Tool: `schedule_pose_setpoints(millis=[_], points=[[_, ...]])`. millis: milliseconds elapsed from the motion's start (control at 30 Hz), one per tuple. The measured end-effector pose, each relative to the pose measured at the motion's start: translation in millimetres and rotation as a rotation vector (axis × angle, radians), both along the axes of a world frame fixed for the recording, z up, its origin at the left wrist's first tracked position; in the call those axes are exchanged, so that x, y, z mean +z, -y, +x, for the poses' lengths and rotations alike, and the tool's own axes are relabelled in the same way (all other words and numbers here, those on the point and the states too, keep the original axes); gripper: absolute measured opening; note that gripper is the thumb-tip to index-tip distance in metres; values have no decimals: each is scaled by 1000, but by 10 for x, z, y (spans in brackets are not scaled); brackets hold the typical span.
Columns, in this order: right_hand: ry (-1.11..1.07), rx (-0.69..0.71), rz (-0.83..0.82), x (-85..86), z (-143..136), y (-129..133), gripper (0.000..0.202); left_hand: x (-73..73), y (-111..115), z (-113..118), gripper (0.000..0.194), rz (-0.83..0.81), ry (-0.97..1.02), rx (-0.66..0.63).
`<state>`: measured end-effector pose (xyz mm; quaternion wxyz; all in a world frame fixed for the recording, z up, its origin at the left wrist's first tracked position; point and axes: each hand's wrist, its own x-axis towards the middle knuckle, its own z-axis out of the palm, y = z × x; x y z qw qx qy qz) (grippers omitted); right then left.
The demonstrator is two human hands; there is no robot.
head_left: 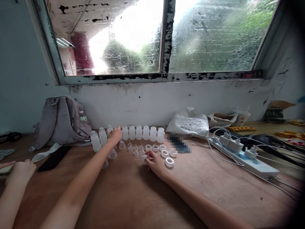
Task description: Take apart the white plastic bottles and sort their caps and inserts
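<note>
My left hand (pixel 115 135) reaches to the left end of a row of white baby bottles (pixel 138 133). Its fingers close around a baby bottle (pixel 121 135) that they mostly hide. Beside it stand several bottles with clear caps (pixel 95 141). In front lie clear dome caps (pixel 112 154) and several clear nipples (pixel 135 148). My right hand (pixel 154 161) pinches a whitish bottle ring (pixel 144 159) just above the table, tilted on its side. Several white rings (pixel 169 162) lie flat beyond and to the right of that hand.
Another person's hand (pixel 22 171) rests at the left edge, near a black phone (pixel 54 158). A grey backpack (pixel 63 122) leans against the wall. On the right are a silver bag (pixel 189 122) and a power strip (pixel 257 166) with trailing cables.
</note>
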<state>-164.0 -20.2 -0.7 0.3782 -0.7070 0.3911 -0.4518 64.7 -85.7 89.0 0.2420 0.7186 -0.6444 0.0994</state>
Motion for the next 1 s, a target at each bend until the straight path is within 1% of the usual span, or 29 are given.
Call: schedule_pose_setpoints(millis=[100,167,233,300,333,400,433,500,533,600,633,700,733,767,833,867,900,933,1000], points=[[9,3,27,-16,-11,-3,8,-35,165,99,27,13,14,29],[15,8,49,-40,-19,6,8,-58,175,114,21,-20,27,18],[28,20,73,-64,-21,22,7,-39,118,105,20,-81,43,7],[63,30,106,-78,-13,42,7,17,-3,71,22,-200,50,-13],[93,34,129,-81,-7,51,9,48,-88,41,22,-290,41,-38],[178,44,200,-77,8,63,14,80,-304,-49,21,-509,-22,-126],[227,55,247,-69,14,64,17,71,-428,-108,19,-591,-73,-179],[324,77,350,-40,17,49,21,-21,-682,-241,17,-637,-208,-263],[366,87,394,-19,14,33,23,-102,-797,-306,15,-625,-282,-302],[421,100,448,36,-4,-12,27,-317,-970,-417,15,-552,-426,-399],[436,107,459,68,-15,-38,32,-437,-1021,-458,15,-498,-485,-443],[460,129,460,137,-40,-85,40,-658,-1052,-512,16,-355,-589,-535],[477,146,457,170,-51,-102,43,-748,-1041,-529,23,-269,-665,-583],[497,168,458,201,-61,-111,44,-819,-1021,-542,37,-185,-752,-629],[549,220,479,252,-75,-107,43,-903,-975,-562,69,-23,-909,-712],[582,245,500,273,-80,-95,43,-920,-960,-570,80,36,-957,-738],[618,268,524,289,-85,-80,42,-924,-953,-576,87,73,-970,-751],[655,285,545,302,-89,-64,39,-917,-957,-581,89,89,-952,-750],[710,294,555,322,-95,-42,36,-882,-991,-588,81,68,-872,-726]])
